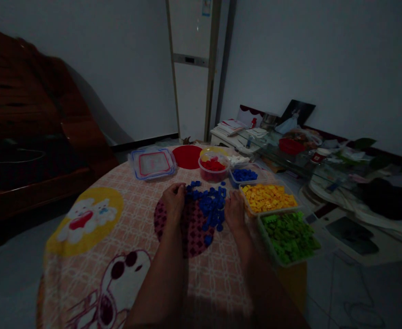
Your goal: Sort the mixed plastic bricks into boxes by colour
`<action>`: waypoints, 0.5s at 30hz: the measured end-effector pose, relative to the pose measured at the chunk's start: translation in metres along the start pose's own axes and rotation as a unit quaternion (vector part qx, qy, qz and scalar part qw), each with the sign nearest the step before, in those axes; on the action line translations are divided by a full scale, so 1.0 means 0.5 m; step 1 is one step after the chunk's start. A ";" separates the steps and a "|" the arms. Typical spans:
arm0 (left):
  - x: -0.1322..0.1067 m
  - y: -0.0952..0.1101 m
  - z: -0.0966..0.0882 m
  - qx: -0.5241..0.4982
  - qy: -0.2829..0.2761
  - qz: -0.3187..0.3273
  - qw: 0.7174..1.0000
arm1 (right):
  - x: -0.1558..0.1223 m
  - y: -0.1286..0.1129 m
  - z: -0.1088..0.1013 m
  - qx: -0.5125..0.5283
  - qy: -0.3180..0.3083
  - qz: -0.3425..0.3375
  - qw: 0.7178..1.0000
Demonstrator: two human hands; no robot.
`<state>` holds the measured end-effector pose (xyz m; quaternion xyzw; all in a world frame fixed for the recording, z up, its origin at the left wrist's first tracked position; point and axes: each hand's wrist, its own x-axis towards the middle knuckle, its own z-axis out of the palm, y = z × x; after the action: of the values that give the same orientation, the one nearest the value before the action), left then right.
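A loose heap of blue plastic building pieces (212, 201) lies on the patterned tablecloth (218, 278). At the heap's left edge is my left hand (174, 200), its fingers bent and thumb brought together in a pinch. Dim light hides what those fingertips hold, if anything. On the opposite side my right hand (234, 211) rests close to the heap and the tub of yellow pieces (268, 198). Its fingers are curled together, and their contents cannot be made out.
Behind the heap stand a round tub of red pieces (214, 167) and a tub of blue pieces (244, 175). A box of green pieces (289, 238) sits at the right edge. Clear lids (153, 163) lie back left. A cluttered glass table (283, 155) stands beyond.
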<state>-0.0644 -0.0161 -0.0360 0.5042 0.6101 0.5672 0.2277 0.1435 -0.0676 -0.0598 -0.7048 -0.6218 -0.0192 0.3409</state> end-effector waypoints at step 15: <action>0.004 -0.003 0.007 0.021 -0.002 -0.021 1.000 | 0.098 -0.012 -0.008 0.004 -0.086 0.020 0.996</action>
<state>-0.0628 -0.0127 -0.0378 0.4976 0.6315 0.5483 0.2302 0.1507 -0.0274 -0.0320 -0.7145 -0.6350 0.0510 0.2894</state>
